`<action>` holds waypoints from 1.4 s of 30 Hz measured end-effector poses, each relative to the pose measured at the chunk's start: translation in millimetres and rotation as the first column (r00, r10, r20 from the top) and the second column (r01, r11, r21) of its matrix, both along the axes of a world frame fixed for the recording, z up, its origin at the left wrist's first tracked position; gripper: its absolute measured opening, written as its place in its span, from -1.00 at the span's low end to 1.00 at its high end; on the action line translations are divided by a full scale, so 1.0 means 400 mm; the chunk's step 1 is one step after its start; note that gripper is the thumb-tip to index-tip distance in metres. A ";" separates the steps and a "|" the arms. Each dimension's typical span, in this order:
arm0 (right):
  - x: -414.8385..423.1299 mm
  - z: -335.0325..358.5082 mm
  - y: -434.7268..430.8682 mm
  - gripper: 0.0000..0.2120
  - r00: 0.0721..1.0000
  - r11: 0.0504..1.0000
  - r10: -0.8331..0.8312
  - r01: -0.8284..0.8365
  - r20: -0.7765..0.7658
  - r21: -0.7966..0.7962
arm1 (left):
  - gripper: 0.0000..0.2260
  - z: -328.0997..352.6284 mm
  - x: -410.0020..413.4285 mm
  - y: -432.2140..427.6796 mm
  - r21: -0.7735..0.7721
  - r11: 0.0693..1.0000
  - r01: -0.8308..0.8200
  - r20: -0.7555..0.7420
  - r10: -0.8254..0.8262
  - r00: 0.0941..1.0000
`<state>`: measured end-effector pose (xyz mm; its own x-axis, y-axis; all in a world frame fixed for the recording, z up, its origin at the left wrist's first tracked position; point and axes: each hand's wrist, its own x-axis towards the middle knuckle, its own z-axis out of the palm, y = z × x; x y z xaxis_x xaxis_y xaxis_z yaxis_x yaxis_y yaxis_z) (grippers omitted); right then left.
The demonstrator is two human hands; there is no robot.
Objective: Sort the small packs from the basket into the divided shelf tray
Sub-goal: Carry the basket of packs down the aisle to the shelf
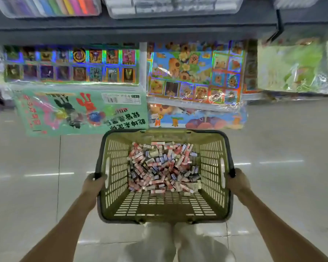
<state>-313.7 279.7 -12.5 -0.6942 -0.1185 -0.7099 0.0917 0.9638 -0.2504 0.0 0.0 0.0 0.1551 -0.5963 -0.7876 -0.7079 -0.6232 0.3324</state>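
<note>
Basket (210,163) at lower centre of the frame, above the floor (27,163), small packs (161,167) heaped in its far half. The left hand (94,183) and right hand (237,181) each gripped a side rim, fingers curled over it. Sorting had seemingly not begun; the next move would call for resting the basket and freeing a hand. The clear bins (174,6) at the top edge were cut off; no divided tray could be made out. Pack labels were blurred.

Packs (162,167) illegibly small, bins (45,6) cropped — blurred
</note>
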 end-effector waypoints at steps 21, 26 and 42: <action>0.164 0.983 -0.132 -0.78 0.920 0.919 0.384 -0.388 -0.076 -0.063 | -0.73 0.980 0.399 0.166 -0.086 0.958 -0.272 -0.006 0.272 0.962; 0.261 1.185 -0.265 -0.76 0.841 0.816 0.518 -0.540 -0.157 -0.205 | -0.68 1.202 0.546 0.263 -0.215 0.879 -0.426 -0.072 0.421 0.904; 0.985 1.413 -0.952 -0.66 0.489 0.341 0.779 -0.856 -0.393 -0.389 | -0.81 1.357 1.216 0.142 -0.471 0.490 -0.733 -0.246 0.725 0.643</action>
<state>80.4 -101.1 552.6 -0.1184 -0.9548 -0.2727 -0.7374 0.2684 -0.6198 486.3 56.9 543.0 0.7112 -0.5605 -0.4244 -0.0719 -0.6585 0.7492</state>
